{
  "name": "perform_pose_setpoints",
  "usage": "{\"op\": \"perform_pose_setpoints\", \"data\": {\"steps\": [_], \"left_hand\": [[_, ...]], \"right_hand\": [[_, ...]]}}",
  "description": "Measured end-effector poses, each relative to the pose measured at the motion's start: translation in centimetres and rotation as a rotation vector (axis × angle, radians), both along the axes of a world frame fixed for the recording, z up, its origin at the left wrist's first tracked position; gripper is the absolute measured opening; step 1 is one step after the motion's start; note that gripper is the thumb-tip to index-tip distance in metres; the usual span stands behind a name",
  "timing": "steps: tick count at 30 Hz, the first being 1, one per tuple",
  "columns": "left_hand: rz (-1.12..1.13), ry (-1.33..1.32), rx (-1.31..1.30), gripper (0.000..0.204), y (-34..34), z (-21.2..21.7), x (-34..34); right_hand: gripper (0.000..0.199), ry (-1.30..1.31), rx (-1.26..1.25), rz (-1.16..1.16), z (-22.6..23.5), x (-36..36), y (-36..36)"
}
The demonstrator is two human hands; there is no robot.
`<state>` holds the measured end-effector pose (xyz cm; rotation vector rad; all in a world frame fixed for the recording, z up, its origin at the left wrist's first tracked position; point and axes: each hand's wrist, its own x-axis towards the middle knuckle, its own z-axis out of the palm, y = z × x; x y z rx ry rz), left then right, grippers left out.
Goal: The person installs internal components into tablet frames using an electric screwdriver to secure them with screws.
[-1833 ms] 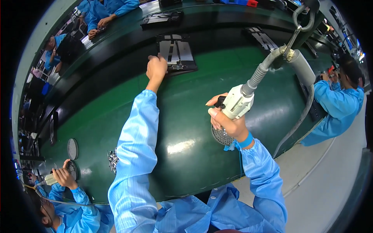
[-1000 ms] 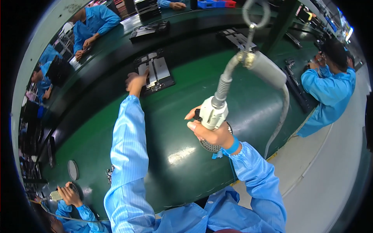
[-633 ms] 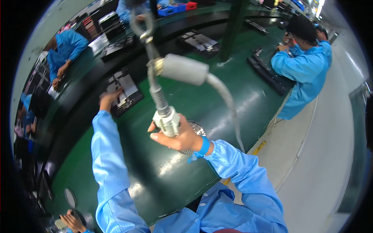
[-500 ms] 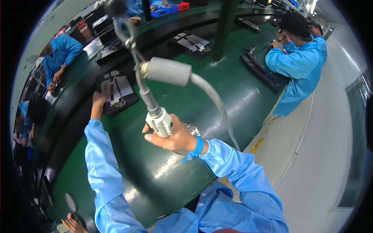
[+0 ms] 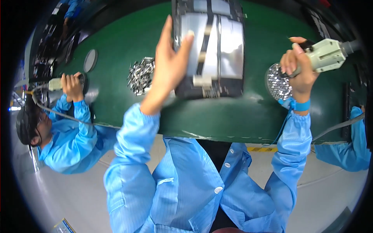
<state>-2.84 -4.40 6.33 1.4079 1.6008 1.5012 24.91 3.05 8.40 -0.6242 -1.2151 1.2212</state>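
My left hand (image 5: 169, 64) grips the left edge of a flat black and silver panel (image 5: 211, 48) that lies on the green conveyor belt (image 5: 116, 50) close in front of me. My thumb rests on its top face. My right hand (image 5: 297, 68) is closed around a pale electric screwdriver (image 5: 324, 54) with a hose leading off to the right. That tool is held above a round dish of small screws (image 5: 278, 81), to the right of the panel. Both my sleeves are light blue.
A loose pile of silver screws (image 5: 140, 74) lies left of the panel. A person in blue at the left holds another tool (image 5: 58, 82) near a round grey dish (image 5: 90, 60). Another blue sleeve (image 5: 357, 143) shows at the right edge.
My view has swung down toward the belt. The left hand has drawn the panel from far across the belt to just in front of me. The right hand has lowered the screwdriver to the right.
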Motion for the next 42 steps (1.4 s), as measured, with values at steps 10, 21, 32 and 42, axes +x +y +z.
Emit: {"op": "perform_pose_setpoints", "data": {"steps": [10,21,32,42], "left_hand": [[0.109,0.048,-0.341,0.055,-12.8,-3.4,4.4],[0.462,0.537,-0.341,0.016,-17.5,-2.4,-12.0],[0.434,0.48,-0.3,0.014,-16.7,-4.9,-12.1],[0.234,0.611,0.182,0.016,-11.9,-1.0,-10.8]], "right_hand": [[0.028,-0.06,0.016,0.027,0.1,-0.4,-1.5],[0.033,-0.1,0.034,0.043,0.2,-0.3,-1.2],[0.034,-0.094,0.028,0.07,-0.1,-0.4,-1.4],[0.029,-0.035,0.026,0.109,-0.6,-0.4,-1.0]]}}
